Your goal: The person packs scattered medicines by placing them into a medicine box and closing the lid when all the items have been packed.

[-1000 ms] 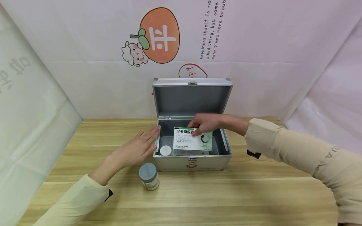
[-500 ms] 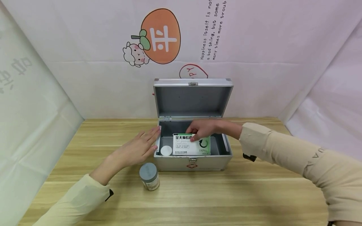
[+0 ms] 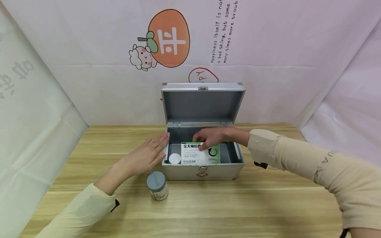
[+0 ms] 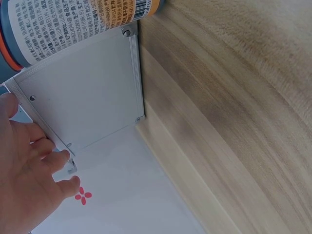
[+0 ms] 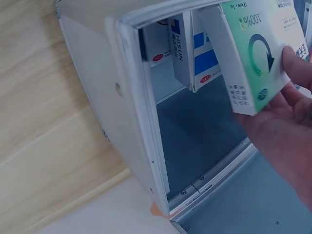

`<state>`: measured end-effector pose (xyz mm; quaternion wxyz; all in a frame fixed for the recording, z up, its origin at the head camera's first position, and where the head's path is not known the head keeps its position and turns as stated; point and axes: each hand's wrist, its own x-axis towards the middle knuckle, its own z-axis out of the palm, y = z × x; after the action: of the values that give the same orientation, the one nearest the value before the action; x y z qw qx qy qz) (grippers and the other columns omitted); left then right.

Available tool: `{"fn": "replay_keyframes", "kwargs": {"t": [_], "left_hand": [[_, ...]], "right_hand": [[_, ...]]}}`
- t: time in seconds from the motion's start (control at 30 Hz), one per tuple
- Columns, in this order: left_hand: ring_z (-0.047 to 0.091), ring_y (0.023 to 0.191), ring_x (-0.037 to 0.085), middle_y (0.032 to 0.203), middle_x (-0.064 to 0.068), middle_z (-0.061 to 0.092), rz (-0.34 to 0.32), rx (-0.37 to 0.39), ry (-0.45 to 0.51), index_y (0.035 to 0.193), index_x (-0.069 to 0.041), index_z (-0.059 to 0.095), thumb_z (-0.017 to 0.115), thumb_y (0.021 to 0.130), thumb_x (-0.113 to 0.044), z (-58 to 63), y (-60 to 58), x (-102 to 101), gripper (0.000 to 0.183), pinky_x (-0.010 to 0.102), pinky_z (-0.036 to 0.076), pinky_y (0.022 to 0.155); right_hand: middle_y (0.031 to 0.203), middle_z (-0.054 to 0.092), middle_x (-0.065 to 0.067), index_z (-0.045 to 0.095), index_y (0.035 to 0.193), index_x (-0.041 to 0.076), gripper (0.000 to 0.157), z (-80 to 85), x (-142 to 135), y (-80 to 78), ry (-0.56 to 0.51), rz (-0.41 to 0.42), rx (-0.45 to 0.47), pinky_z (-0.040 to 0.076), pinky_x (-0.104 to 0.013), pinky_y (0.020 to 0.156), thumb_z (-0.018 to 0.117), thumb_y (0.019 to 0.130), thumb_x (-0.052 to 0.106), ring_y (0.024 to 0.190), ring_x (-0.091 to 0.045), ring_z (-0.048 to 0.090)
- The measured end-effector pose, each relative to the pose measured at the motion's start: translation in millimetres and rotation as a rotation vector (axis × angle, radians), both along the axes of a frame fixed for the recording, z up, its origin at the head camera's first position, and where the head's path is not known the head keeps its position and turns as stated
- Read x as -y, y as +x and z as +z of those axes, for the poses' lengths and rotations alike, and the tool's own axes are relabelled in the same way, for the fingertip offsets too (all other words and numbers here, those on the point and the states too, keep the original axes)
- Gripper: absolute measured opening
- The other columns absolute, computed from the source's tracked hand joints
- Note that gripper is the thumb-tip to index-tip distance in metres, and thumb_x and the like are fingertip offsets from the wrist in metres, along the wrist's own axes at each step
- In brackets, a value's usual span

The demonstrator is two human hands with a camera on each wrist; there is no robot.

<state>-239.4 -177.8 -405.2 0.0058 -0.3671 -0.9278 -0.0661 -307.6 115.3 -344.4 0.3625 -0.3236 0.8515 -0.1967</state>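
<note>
A silver metal first-aid case (image 3: 183, 172) with a raised lid (image 3: 202, 105) stands on the table against the back cloth. My right hand (image 3: 212, 137) pinches a white and green capsule box (image 3: 190, 156), thumb on its printed face, inside the case near the front wall. In the right wrist view, blue and white medicine boxes (image 5: 205, 61) lie deeper in the case, next to the held capsule box (image 5: 258, 53). My left hand (image 3: 146, 154) rests with extended fingertips on the left rim. A white round cap (image 3: 174, 158) shows in the case's front left corner.
A jar (image 3: 157, 185) with a grey lid stands on the wooden table (image 3: 208, 211), in front of the case's left corner and close to my left forearm. White printed cloth (image 3: 268, 66) hangs behind and at both sides.
My right hand has lowered the capsule box into the case, toward the front wall and slightly left. It now covers the box seen beneath it earlier. My left hand stays put.
</note>
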Motion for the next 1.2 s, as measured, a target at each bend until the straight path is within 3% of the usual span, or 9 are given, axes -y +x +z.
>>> {"fn": "replay_keyframes", "kwargs": {"t": [0.23,0.37,0.57,0.73,0.97,1.2], "left_hand": [[0.021,0.154,0.032,0.167,0.015,0.015,0.002,0.004,0.012,0.157,0.001,0.023,0.039,0.107,-0.035,-0.8,1.0,2.0,0.063,0.061,0.023,0.12],[0.021,0.154,0.032,0.167,0.015,0.015,0.003,0.005,0.015,0.157,0.001,0.023,0.038,0.108,-0.035,-1.5,1.2,2.4,0.063,0.061,0.023,0.121],[0.022,0.154,0.031,0.167,0.014,0.015,0.003,0.0,0.012,0.158,-0.001,0.021,0.037,0.108,-0.037,-2.1,0.5,1.6,0.063,0.06,0.023,0.121],[0.021,0.154,0.031,0.167,0.014,0.015,0.005,0.004,0.007,0.158,-0.001,0.021,0.037,0.108,-0.037,-1.0,1.1,0.5,0.063,0.061,0.023,0.121],[0.022,0.154,0.032,0.167,0.015,0.015,0.002,0.001,0.011,0.158,-0.001,0.022,0.037,0.108,-0.037,-1.0,1.1,0.1,0.063,0.061,0.023,0.121],[0.022,0.153,0.032,0.167,0.014,0.016,0.002,-0.001,0.013,0.157,0.0,0.023,0.037,0.108,-0.036,-0.1,2.3,0.3,0.063,0.06,0.023,0.121]], "right_hand": [[0.094,0.072,-0.007,0.065,0.12,0.003,0.026,3.4,3.6,0.8,0.034,0.012,-0.096,0.053,-0.024,0.069,0.063,0.095,0.01,0.074,-0.01,0.064],[0.101,0.073,-0.009,0.065,0.126,0.002,0.033,5.4,7.6,1.8,0.072,0.034,-0.168,0.055,-0.026,0.074,0.065,0.095,0.012,0.081,-0.012,0.066],[0.119,0.071,-0.016,0.064,0.13,0.0,0.038,6.3,12.8,5.8,0.121,0.036,-0.245,0.058,-0.033,0.087,0.065,0.094,0.014,0.103,-0.021,0.07],[0.131,0.066,-0.019,0.062,0.132,-0.003,0.039,8.7,13.4,7.2,0.113,0.051,-0.248,0.054,-0.037,0.1,0.063,0.096,0.012,0.121,-0.028,0.065],[0.125,0.071,-0.013,0.066,0.127,0.001,0.034,22.1,9.0,10.5,0.073,0.033,-0.295,0.055,-0.037,0.099,0.062,0.095,0.012,0.117,-0.024,0.067],[0.122,0.071,-0.013,0.066,0.126,0.001,0.034,38.1,1.2,26.4,0.0,0.015,-0.286,0.054,-0.035,0.099,0.065,0.094,0.012,0.115,-0.023,0.067]]}}
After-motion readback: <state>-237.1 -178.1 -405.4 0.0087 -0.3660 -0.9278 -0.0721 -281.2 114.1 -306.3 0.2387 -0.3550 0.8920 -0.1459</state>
